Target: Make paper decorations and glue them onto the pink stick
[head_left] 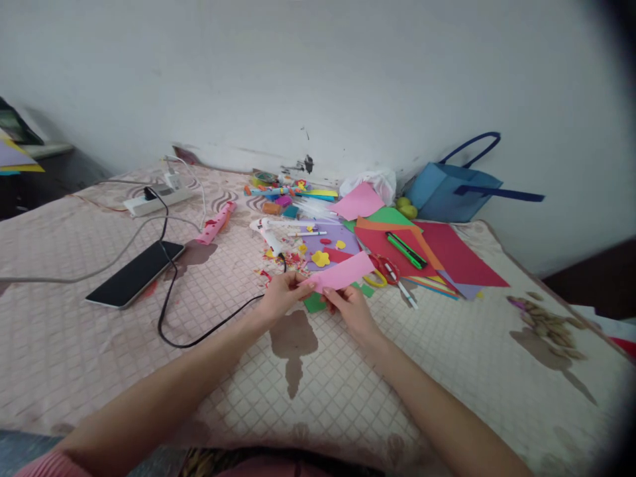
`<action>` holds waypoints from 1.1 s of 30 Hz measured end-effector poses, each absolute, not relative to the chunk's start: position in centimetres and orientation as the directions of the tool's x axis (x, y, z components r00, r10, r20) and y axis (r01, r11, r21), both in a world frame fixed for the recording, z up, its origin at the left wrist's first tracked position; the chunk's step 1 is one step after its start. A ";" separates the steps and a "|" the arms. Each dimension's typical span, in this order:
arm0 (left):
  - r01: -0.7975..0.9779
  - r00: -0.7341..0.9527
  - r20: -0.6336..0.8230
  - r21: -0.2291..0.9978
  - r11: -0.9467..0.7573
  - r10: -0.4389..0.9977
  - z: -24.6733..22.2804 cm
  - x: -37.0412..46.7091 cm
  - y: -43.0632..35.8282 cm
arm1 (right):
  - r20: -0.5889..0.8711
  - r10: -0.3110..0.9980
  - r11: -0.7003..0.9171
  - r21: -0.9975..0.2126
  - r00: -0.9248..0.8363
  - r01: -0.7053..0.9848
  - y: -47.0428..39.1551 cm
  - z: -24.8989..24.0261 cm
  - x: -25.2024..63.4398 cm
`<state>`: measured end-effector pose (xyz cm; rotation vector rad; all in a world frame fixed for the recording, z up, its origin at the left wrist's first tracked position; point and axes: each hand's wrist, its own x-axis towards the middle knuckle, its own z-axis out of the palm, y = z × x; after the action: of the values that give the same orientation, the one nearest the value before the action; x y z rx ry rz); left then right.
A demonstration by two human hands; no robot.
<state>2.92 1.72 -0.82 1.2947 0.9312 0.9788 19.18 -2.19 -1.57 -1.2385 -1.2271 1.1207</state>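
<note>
A pink paper strip (348, 270) is held up between both hands above the patterned tablecloth (238, 391). My left hand (285, 295) pinches its left end between thumb and fingers. Close beside it, my right hand (348, 306) grips the strip's lower edge, its fingertips partly hidden by the paper. Under and behind the strip lie a purple sheet (332, 237), a yellow paper flower (320, 258) and green paper pieces (314, 303). Scissors (376, 277) with yellow and red handles rest just right of the strip.
A white glue gun (268, 237) and paper scraps lie behind my hands. Left are a black tablet-like device (136, 273), a black cable, a power strip (159, 201) and a pink roll (217, 223). Right are coloured sheets (460, 255), a green cutter (406, 250) and a blue bag (450, 189).
</note>
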 end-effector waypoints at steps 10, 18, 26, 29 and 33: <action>-0.122 0.293 -0.105 0.982 0.146 0.950 -0.8 3.1 1.9 | 0.077 0.996 0.079 -0.995 -0.046 0.066 -1.0 -0.4 21.8; -0.110 0.305 -0.125 0.980 0.166 0.944 -0.8 3.1 1.8 | 0.048 0.999 0.048 -0.999 -0.020 0.004 -0.4 -0.7 22.7; -0.093 0.328 -0.171 0.973 0.212 0.929 -0.8 3.2 1.8 | 0.070 0.997 0.071 -0.988 -0.014 0.135 -0.7 -1.4 22.0; -0.108 0.325 -0.178 0.969 0.223 0.929 -1.0 3.2 1.9 | 0.122 0.992 0.112 -0.957 0.020 0.266 -0.1 -1.1 23.0; -0.132 0.330 -0.196 0.959 0.250 0.923 -1.0 3.2 1.9 | 0.253 0.956 0.145 -0.846 0.146 0.513 1.3 -0.4 26.6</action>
<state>3.18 1.87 -1.00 1.0552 0.9544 0.8908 26.58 1.32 -0.43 -1.4971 -1.4963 0.6035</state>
